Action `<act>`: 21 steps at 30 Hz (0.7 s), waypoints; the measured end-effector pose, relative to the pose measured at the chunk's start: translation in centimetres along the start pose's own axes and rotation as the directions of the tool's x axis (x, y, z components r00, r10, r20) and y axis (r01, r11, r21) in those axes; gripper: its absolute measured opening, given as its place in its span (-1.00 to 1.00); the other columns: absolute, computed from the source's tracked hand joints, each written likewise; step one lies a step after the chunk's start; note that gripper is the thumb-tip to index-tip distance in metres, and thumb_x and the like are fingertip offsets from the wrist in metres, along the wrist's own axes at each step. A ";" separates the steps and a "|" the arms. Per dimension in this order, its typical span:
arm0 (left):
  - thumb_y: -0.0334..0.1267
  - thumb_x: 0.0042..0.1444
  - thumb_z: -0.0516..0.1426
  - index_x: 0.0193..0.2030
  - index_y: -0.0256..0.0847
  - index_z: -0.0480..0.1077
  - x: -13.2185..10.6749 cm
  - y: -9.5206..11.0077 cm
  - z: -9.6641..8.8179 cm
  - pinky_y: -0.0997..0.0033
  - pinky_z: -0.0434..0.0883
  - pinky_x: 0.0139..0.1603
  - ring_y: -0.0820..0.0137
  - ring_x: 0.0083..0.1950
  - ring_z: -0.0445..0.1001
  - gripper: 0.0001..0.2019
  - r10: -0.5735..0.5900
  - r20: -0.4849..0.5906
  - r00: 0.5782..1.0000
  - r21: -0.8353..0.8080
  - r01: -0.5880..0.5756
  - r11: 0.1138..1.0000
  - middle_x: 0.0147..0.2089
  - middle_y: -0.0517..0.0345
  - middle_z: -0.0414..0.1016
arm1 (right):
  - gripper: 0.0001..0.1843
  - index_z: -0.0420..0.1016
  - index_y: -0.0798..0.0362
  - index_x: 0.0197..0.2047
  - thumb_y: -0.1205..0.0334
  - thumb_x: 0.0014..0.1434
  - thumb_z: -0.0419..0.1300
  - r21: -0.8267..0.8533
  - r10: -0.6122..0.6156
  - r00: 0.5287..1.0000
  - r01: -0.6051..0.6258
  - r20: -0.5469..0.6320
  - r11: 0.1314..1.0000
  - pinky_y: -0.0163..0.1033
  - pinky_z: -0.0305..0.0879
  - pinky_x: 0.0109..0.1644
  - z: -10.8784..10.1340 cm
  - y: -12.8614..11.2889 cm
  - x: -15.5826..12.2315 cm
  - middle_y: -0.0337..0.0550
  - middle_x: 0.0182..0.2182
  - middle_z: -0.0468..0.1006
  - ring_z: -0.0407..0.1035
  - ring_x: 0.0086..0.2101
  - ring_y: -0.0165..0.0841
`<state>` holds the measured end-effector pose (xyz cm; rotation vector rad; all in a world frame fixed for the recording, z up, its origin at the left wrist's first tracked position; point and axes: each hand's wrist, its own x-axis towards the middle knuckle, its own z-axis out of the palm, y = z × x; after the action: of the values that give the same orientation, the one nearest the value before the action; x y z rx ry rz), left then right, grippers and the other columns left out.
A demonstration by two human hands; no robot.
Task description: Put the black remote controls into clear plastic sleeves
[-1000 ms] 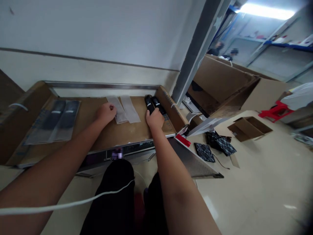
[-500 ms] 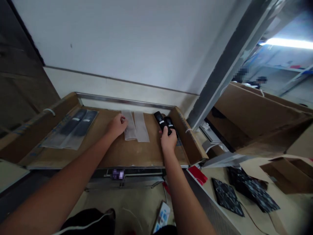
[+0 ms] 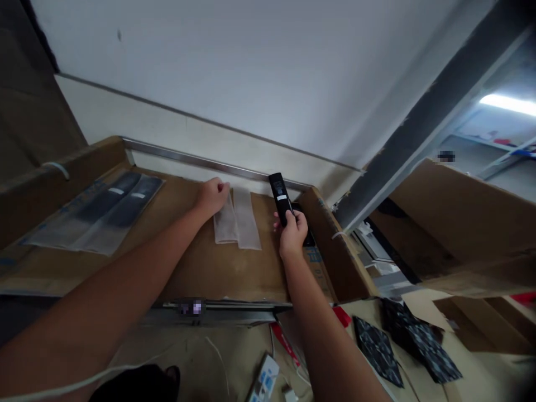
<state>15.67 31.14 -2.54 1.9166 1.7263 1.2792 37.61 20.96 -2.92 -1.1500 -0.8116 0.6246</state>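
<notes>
My right hand (image 3: 293,231) is closed round the lower end of a black remote control (image 3: 280,195) with a small white label, its far end raised above the cardboard. Another black remote control (image 3: 309,237) lies partly hidden behind that hand. My left hand (image 3: 213,195) is closed, fingers pinched at the upper end of a translucent plastic sleeve (image 3: 226,226). Beside it, to the right, a second flat sleeve (image 3: 247,223) lies on the cardboard. At the left lie two sleeved black remotes (image 3: 121,201), each with a white label.
A shallow cardboard tray (image 3: 192,273) with raised sides forms the work surface, against a pale wall (image 3: 209,67). To the right are a large cardboard box (image 3: 460,223) and dark patterned packages (image 3: 422,340). A power strip (image 3: 266,377) and cables lie below.
The right hand has raised the black remote control off the other one, away from the tray. The left hand stays at the sleeve's upper end. The view has tilted and shifted.
</notes>
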 end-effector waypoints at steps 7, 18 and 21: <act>-0.13 0.24 0.07 -0.52 -0.14 0.21 0.3 -0.2 0.5 0.30 0.24 -0.26 0.33 -0.36 0.32 -0.68 0.035 0.017 0.999 0.004 -0.035 0.999 -0.47 0.16 0.35 | -0.71 0.34 -0.01 -0.40 -0.02 0.09 0.28 -0.086 0.038 0.999 -0.040 -0.029 0.996 -0.41 0.01 -0.78 0.4 -0.3 0.7 -0.39 -0.67 0.38 0.31 -0.72 -0.41; -0.16 0.22 0.09 -0.49 -0.15 0.28 -0.4 0.5 0.5 0.29 0.14 -0.31 0.33 -0.41 0.29 -0.73 0.185 0.091 0.979 0.053 -0.191 0.980 -0.48 0.13 0.38 | -0.53 0.26 -0.01 -0.44 -0.13 0.09 0.39 0.081 0.164 0.986 -0.165 0.019 0.983 -0.43 -0.05 -0.77 0.6 0.1 3.7 -0.44 -0.69 0.29 0.12 -0.75 -0.53; -0.17 0.26 0.07 -0.44 -0.17 0.36 -0.7 1.3 0.4 0.28 0.18 -0.26 0.29 -0.36 0.34 -0.74 0.230 0.133 0.964 0.117 -0.245 0.962 -0.45 0.09 0.42 | -0.50 0.21 -0.02 -0.46 -0.14 0.08 0.40 0.075 0.162 0.986 -0.163 0.027 0.984 -0.42 -0.06 -0.76 1.3 0.4 4.7 -0.47 -0.67 0.23 0.06 -0.74 -0.55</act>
<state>16.95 30.28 -2.18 2.2858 1.5962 1.1227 39.25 25.47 -1.99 -1.1485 -0.7094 0.7974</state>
